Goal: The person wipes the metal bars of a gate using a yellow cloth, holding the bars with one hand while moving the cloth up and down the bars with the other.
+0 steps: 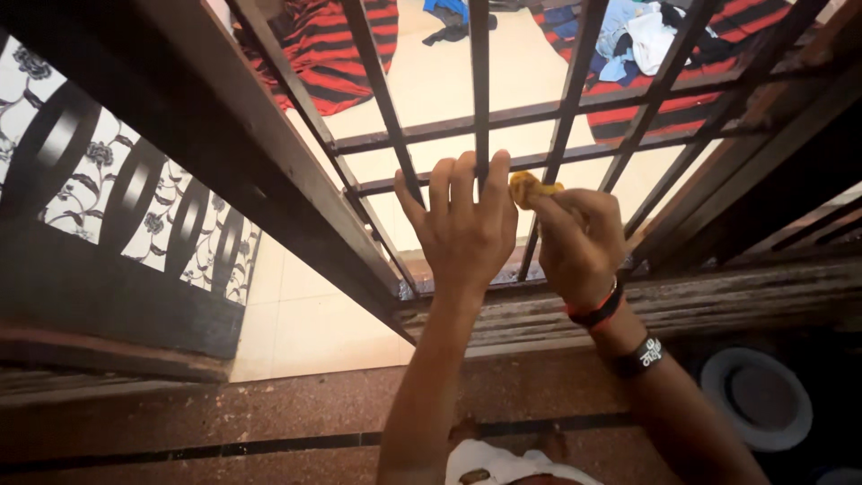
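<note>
While the right hand pinches a crumpled yellow cloth between fingers and thumb, pressing it against a dark vertical bar of the window grille near the centre of the frame, the left hand wraps its fingers around the neighbouring bar, gripping it firmly. Both hands sit low on the grille, just above the worn wooden sill that runs across the right of the frame. The cloth touches only the lower stretch of its bar; whether the other bars have been wiped cannot be told, as they all look equally dark. Beyond the grille, a pale floor shows with red-and-black striped fabric at the upper edge. A patterned panel fills the left side.
</note>
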